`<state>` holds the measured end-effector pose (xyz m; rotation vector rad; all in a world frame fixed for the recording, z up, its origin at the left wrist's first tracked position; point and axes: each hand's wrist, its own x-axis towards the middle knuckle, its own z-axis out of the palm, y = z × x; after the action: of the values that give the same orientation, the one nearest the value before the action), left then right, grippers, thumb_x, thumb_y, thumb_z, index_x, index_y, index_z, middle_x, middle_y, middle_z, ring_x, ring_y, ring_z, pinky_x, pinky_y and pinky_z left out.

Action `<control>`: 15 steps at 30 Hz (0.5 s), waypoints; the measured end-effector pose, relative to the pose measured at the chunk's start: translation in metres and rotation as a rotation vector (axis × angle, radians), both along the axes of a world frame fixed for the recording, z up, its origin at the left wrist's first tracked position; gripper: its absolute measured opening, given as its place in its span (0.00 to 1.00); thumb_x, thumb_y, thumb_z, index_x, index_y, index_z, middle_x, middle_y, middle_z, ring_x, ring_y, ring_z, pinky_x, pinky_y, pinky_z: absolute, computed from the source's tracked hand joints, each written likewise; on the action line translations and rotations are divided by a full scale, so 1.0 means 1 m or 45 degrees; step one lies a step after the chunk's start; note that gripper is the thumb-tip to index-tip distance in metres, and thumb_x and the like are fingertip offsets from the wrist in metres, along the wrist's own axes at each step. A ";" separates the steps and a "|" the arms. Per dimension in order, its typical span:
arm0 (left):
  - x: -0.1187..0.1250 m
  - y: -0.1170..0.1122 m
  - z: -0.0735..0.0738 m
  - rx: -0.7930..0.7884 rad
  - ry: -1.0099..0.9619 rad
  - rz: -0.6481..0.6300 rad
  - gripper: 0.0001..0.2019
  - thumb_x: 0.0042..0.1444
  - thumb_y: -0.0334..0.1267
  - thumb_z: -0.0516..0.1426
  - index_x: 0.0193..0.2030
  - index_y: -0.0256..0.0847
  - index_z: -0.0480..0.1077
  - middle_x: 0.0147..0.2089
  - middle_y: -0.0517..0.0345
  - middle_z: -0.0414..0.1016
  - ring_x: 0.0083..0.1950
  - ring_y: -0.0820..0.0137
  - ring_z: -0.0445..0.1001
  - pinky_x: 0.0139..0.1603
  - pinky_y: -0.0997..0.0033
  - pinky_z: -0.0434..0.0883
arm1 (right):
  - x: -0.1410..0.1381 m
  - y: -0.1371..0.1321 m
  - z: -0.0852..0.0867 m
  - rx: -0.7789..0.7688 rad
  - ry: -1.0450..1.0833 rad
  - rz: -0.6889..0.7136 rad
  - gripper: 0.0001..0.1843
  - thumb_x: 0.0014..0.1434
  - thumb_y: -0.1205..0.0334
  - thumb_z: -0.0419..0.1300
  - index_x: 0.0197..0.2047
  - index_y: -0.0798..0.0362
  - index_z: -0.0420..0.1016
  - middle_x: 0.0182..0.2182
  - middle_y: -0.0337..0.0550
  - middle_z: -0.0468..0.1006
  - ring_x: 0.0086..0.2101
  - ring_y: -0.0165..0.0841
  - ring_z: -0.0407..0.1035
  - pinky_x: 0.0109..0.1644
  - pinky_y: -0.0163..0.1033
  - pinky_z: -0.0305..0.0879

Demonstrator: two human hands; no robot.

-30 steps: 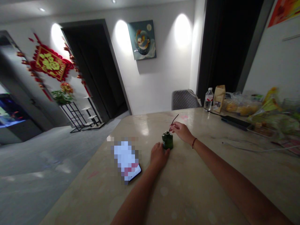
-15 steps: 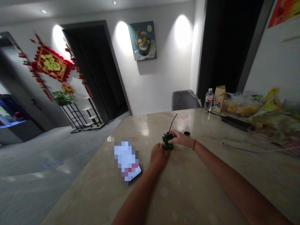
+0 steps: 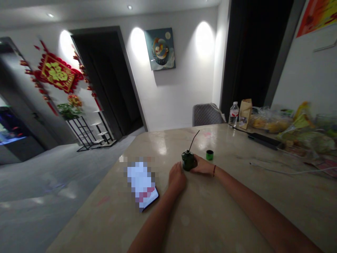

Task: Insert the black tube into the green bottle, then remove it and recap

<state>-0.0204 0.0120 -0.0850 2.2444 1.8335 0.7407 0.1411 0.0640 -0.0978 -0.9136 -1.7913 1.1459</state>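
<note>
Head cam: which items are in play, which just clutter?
In use: green bottle, thin stick standing in it, green cap beside it; right hand on the bottle, left hand opposite.
Lying about: phone, water bottle, paper bag, food bags, white cable.

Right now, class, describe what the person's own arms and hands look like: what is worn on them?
Both forearms are bare, with no sleeves in view, and neither the left hand nor the right hand wears a glove. A thin dark red cord bracelet circles the right wrist; no watch or ring shows.
</note>
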 end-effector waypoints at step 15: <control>0.002 -0.003 0.003 -0.066 0.024 0.023 0.26 0.47 0.24 0.43 0.56 0.30 0.56 0.55 0.46 0.62 0.56 0.68 0.59 0.59 0.70 0.52 | -0.018 0.066 -0.004 0.013 -0.134 -0.324 0.33 0.29 0.72 0.67 0.42 0.58 0.65 0.37 0.45 0.75 0.35 0.33 0.71 0.38 0.36 0.67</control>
<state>-0.0185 0.0090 -0.0818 2.2131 1.8611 0.6695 0.1226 0.1296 -0.1019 -1.1772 -1.7033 0.9416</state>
